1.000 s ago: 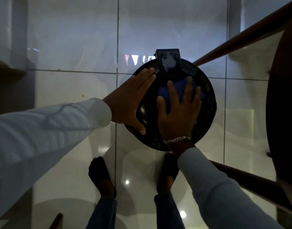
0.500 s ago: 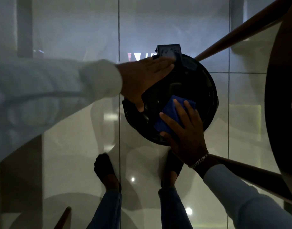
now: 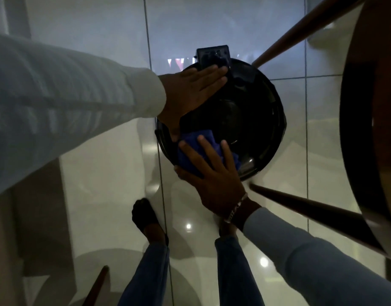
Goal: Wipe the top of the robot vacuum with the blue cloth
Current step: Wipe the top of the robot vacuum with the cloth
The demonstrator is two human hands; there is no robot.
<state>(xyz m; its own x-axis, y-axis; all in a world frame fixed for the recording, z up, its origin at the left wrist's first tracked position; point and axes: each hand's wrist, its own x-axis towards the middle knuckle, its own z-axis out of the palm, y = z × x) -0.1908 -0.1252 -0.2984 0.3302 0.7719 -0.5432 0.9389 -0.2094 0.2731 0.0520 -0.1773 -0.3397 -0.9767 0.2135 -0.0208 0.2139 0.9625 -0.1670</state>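
A round glossy black robot vacuum [image 3: 252, 120] sits on the tiled floor in the middle of the head view. My left hand [image 3: 190, 96] lies flat on its upper left part, fingers together, reaching toward the vacuum's far edge. My right hand [image 3: 214, 175] presses the crumpled blue cloth [image 3: 190, 151] onto the vacuum's near left rim, fingers spread over it. Much of the cloth is hidden under that hand.
A small black box [image 3: 213, 55] stands at the vacuum's far edge. A dark round wooden stool [image 3: 371, 120] fills the right side, its legs [image 3: 300, 208] slanting close beside the vacuum. My feet [image 3: 146, 219] stand on the shiny white tiles just below.
My right hand has dragged the blue cloth from the vacuum's centre down and left to its near rim. My left hand has slid up toward the far edge.
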